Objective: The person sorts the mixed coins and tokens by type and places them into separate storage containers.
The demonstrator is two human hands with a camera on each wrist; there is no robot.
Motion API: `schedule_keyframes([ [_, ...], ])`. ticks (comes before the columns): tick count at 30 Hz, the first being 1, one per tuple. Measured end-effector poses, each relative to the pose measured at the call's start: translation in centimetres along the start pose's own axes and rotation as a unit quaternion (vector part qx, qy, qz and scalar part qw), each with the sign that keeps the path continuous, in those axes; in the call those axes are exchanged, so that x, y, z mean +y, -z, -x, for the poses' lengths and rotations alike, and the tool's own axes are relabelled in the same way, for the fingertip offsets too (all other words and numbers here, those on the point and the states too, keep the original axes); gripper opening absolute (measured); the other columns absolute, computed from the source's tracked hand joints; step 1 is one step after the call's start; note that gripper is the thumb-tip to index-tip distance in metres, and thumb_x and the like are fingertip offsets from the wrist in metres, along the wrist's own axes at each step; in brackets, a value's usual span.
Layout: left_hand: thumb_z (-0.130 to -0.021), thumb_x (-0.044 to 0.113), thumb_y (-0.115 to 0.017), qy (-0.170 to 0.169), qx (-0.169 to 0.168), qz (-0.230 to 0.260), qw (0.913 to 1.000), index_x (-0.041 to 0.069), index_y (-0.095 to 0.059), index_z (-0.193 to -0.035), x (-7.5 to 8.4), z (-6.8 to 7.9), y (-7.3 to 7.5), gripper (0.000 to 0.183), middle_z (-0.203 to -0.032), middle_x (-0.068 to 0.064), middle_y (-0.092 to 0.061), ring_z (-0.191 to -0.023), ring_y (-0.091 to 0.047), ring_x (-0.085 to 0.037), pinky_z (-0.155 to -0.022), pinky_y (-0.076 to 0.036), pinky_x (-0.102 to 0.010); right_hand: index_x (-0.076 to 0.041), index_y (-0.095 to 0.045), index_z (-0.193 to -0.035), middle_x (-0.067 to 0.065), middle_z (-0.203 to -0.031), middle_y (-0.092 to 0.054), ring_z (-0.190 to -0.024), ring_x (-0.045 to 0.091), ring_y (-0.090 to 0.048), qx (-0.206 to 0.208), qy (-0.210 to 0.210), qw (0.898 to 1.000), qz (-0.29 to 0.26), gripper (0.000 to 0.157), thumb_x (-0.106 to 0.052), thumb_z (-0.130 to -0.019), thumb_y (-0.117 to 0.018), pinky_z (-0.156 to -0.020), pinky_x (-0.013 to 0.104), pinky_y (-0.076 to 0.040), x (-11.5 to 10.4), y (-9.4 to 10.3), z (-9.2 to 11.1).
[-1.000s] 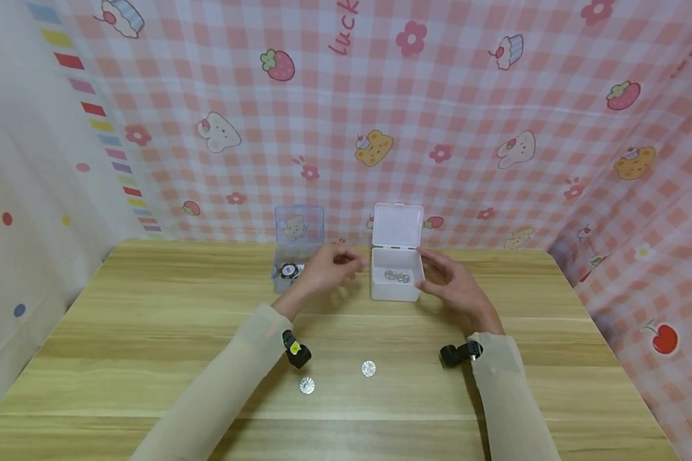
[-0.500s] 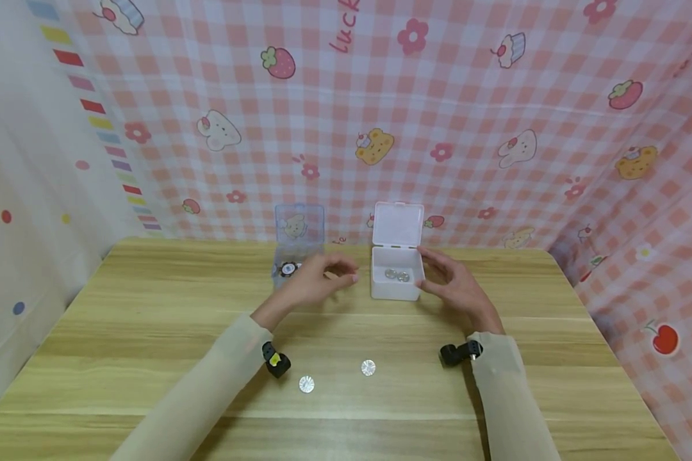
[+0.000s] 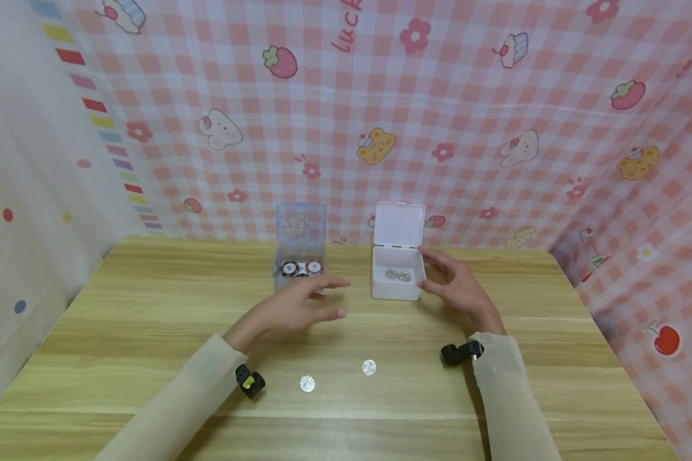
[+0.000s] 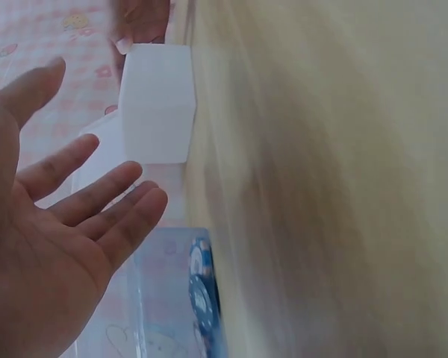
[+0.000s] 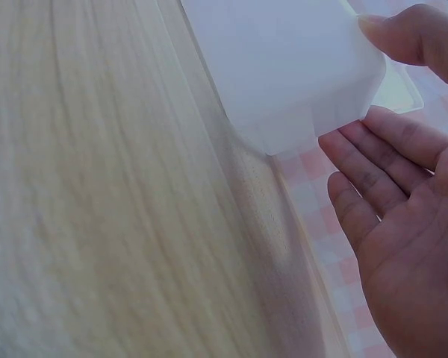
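Note:
My left hand (image 3: 293, 304) is empty above the table, fingers and thumb spread, in front of a clear hinged box (image 3: 300, 224) that holds several poker chips (image 3: 314, 266). To the right of it stands a white plastic box (image 3: 395, 291) with its lid raised. Inside lie two silver coins (image 3: 403, 276). My right hand (image 3: 458, 288) holds the white box at its right side, thumb at the front corner and forefinger at the back. In the right wrist view, its fingers (image 5: 366, 168) bend along the box wall. Nearer me, two silver coins (image 3: 307, 383) lie apart on the wood.
The wooden table (image 3: 150, 333) ends at a pink checked cloth (image 3: 334, 115) hanging just behind both boxes. More cloth hangs at the left and right sides. Both raised lids stand close to the back cloth.
My left hand has drawn back to the left and toward me, away from the white box, its fingers spreading. More chips show in the clear box. The right hand stays put.

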State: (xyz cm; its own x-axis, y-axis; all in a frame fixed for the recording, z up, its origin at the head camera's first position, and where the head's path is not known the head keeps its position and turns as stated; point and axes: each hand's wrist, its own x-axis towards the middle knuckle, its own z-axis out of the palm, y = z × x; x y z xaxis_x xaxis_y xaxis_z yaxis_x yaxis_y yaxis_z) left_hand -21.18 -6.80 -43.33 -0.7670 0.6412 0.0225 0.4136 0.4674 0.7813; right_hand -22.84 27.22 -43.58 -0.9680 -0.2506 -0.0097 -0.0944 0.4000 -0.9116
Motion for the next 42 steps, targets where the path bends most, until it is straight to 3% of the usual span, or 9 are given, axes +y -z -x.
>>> schedule_keyframes([
  [2, -0.083, 0.05, -0.065, -0.002, -0.003, -0.015, 0.9999, 0.032, -0.048, -0.133, 0.0, 0.6, 0.0, 0.055, -0.136, 0.016, -0.048, -0.126, -0.048, -0.019, -0.103, -0.044, -0.034, -0.015, -0.038, -0.144, 0.008, -0.149, -0.037, -0.14, 0.028, -0.028, 0.001, 0.001, 1.0, -0.001, 0.066, -0.014, -0.086, -0.068, -0.116, 0.048, -0.022, 0.3, 0.1, -0.1],
  [7, -0.081, 0.047, -0.069, -0.02, -0.015, -0.041, 0.9988, 0.022, -0.048, -0.135, -0.4, 2.2, 0.0, 0.064, -0.137, 0.013, -0.046, -0.127, -0.044, -0.013, -0.101, -0.044, -0.036, -0.014, -0.039, -0.143, 0.006, -0.15, -0.035, -0.14, 0.028, -0.029, -0.004, 0.022, 1.0, -0.017, 0.067, -0.014, -0.084, -0.07, -0.115, 0.049, -0.023, 1.7, 0.2, -0.6],
  [14, -0.075, 0.042, -0.076, -0.028, -0.052, -0.068, 0.9959, 0.027, -0.048, -0.135, -1.1, 4.1, 0.1, 0.069, -0.141, 0.005, -0.044, -0.131, -0.038, -0.012, -0.107, -0.038, -0.039, -0.023, -0.041, -0.142, -0.002, -0.148, -0.038, -0.138, 0.021, -0.031, 0.007, 0.027, 1.0, -0.005, 0.065, -0.018, -0.085, -0.07, -0.116, 0.044, -0.025, 3.0, 0.2, -1.1],
  [20, -0.069, 0.036, -0.082, -0.009, -0.08, -0.034, 0.9961, 0.028, -0.052, -0.132, -1.4, 5.4, 0.0, 0.07, -0.133, 0.011, -0.049, -0.124, -0.043, -0.013, -0.108, -0.036, -0.042, -0.024, -0.041, -0.142, -0.002, -0.147, -0.039, -0.138, 0.021, -0.032, 0.007, 0.026, 1.0, -0.004, 0.066, -0.021, -0.084, -0.071, -0.115, 0.044, -0.026, 3.0, 0.1, -1.2],
  [26, -0.067, 0.036, -0.083, -0.024, -0.109, -0.018, 0.9936, 0.027, -0.058, -0.126, -1.5, 6.0, -0.8, 0.065, -0.122, 0.012, -0.056, -0.113, -0.048, -0.012, -0.098, -0.042, -0.034, -0.027, -0.041, -0.142, -0.001, -0.145, -0.042, -0.139, 0.022, -0.031, 0.009, 0.019, 1.0, 0.008, 0.065, -0.021, -0.085, -0.07, -0.115, 0.045, -0.025, 2.8, 0.1, -1.1],
  [31, -0.068, 0.032, -0.083, -0.047, -0.119, -0.009, 0.9918, 0.026, -0.064, -0.116, -1.7, 6.3, -1.2, 0.053, -0.115, 0.01, -0.059, -0.103, -0.051, -0.016, -0.086, -0.044, -0.03, -0.021, -0.04, -0.143, 0.004, -0.145, -0.042, -0.139, 0.025, -0.03, 0.002, 0.01, 1.0, -0.007, 0.065, -0.014, -0.085, -0.069, -0.116, 0.046, -0.024, 1.3, 0.1, -0.5],
  [36, -0.067, 0.031, -0.083, -0.024, -0.133, 0.007, 0.9907, 0.026, -0.066, -0.112, -1.9, 6.5, -1.4, 0.048, -0.107, 0.008, -0.061, -0.097, -0.051, -0.016, -0.084, -0.045, -0.028, -0.015, -0.038, -0.144, 0.01, -0.147, -0.039, -0.14, 0.029, -0.028, -0.004, 0.007, 1.0, -0.004, 0.066, -0.012, -0.086, -0.068, -0.115, 0.048, -0.023, 0.1, 0.0, 0.0],
  [42, -0.067, 0.028, -0.084, -0.02, -0.145, 0.004, 0.9892, 0.025, -0.07, -0.104, -1.7, 6.5, -1.7, 0.04, -0.096, 0.003, -0.062, -0.093, -0.051, -0.017, -0.08, -0.045, -0.027, -0.02, -0.04, -0.143, 0.005, -0.147, -0.039, -0.139, 0.026, -0.03, 0.002, 0.006, 1.0, -0.004, 0.065, -0.014, -0.086, -0.069, -0.116, 0.046, -0.024, 1.3, 0.1, -0.5],
])
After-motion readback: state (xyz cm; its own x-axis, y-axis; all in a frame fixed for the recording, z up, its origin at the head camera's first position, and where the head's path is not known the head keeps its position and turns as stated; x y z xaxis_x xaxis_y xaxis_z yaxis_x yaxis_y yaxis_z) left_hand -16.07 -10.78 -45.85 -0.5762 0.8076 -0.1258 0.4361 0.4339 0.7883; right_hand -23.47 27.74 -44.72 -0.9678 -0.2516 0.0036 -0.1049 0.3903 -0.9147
